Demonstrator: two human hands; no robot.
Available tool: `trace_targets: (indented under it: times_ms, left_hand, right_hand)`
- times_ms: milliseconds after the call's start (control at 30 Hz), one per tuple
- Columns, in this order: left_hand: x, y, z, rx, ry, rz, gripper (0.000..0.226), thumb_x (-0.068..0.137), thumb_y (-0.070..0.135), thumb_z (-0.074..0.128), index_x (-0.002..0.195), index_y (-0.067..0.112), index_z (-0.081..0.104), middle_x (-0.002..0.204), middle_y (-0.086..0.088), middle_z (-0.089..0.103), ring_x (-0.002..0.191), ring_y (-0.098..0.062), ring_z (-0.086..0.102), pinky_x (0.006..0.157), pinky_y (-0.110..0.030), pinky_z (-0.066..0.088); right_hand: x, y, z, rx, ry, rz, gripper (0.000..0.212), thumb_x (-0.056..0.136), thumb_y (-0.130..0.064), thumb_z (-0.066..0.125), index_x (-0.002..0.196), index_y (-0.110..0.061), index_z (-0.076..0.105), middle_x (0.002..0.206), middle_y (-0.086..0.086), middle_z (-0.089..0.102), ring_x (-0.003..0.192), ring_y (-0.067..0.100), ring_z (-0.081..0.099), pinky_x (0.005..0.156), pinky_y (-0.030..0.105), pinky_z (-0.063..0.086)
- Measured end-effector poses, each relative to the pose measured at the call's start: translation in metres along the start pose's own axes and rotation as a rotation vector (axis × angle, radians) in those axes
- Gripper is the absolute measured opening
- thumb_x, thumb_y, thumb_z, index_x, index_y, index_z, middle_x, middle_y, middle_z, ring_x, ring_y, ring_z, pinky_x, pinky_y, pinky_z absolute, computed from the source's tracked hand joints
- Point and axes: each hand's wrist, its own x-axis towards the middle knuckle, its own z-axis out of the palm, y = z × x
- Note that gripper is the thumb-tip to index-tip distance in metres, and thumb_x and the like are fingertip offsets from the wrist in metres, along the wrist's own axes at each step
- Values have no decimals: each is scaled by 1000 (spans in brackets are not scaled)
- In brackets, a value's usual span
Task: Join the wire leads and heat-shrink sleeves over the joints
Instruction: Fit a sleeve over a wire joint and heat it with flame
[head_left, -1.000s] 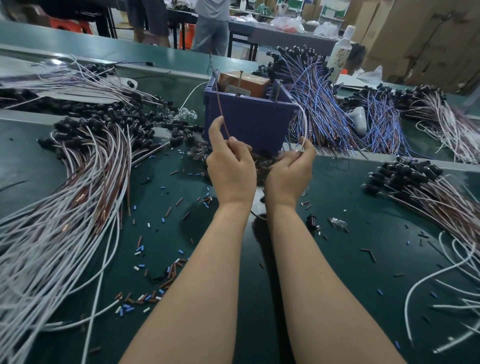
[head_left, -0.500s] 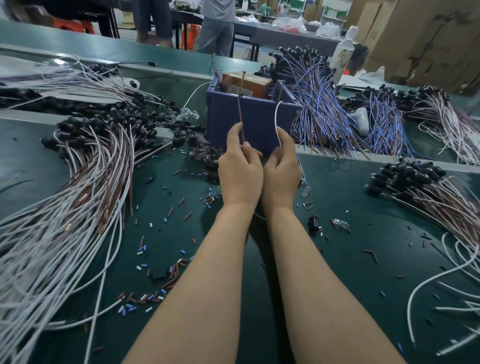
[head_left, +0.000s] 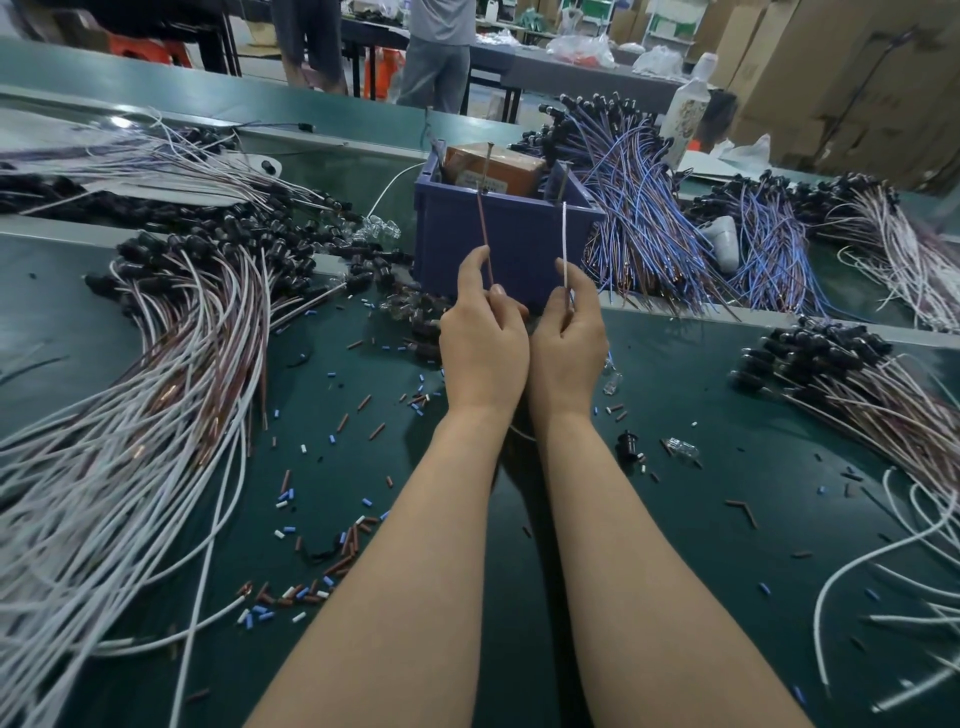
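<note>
**A:** Holding the two leads up like that, what might go wrong?

**B:** The thin brown wire lead (head_left: 484, 234) and the thin white wire lead (head_left: 564, 244) stand side by side just above the centre of the frame. Their tips are apart, in front of the dark blue plastic bin (head_left: 462, 249). Both look slim and springy to me, so one could slip or bend aside as the ends are brought together. A loose twist would not hold under a sleeve. I cannot tell whether a sleeve is threaded on either lead. If none is, the joint would end up bare.

**A:** And the grip?

**B:** The left hand (head_left: 480, 338) pinches the brown lead between thumb and curled fingers, with the forefinger reaching up beside it. The right hand (head_left: 569, 338) pinches the white lead in much the same way. Both hands sit close together at centre frame, above the dark green table mat (head_left: 675, 467).
</note>
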Motion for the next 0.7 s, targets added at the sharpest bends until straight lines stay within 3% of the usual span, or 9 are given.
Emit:
trace_targets:
  times_ms: [67,167,233,333,500,700]
  left_hand:
    - [0,0,0,7,2,2,39,97,7,42,136,11,43,82,-7,72,76,-19,65,70,-16,40]
    - [0,1,0,8,-7,-3,40,97,8,42,137,12,42,84,-8,71,76,-21,65,72,-22,44]
    - [-1,1,0,1,-7,-2,40,97,8,42,137,12,42,84,-9,71,76,-22,65,73,-25,46]
    - [-1,0,0,4,1,9,39,97,8,43,136,11,43,82,-8,71,76,-20,65,70,-18,42]
    - [-1,0,0,-7,8,12,38,97,7,44,134,12,45,81,-8,70,75,-20,65,70,-18,43]
    - [-1,-1,0,-24,10,24,38,97,7,43,134,13,46,79,-8,70,71,-17,64,64,-12,42]
  right_hand:
    - [0,1,1,-1,63,-12,32,100,-10,39,127,-13,54,99,2,64,79,17,56,75,27,44]
    - [2,4,0,9,150,-7,33,99,-7,37,128,-10,51,91,12,68,74,24,60,67,21,40]
    - [3,5,0,11,157,11,34,99,-8,36,131,-11,49,75,8,64,68,23,59,61,15,39]
    - [2,6,1,-7,97,12,36,100,-10,36,135,-14,46,66,-1,59,58,10,54,56,5,36]
    - [2,3,2,-31,10,-7,39,100,-11,38,136,-21,46,71,4,61,67,21,57,69,30,46]
    - [3,3,2,-35,-49,-6,42,97,-6,41,135,-23,49,75,4,61,69,20,57,66,26,43]
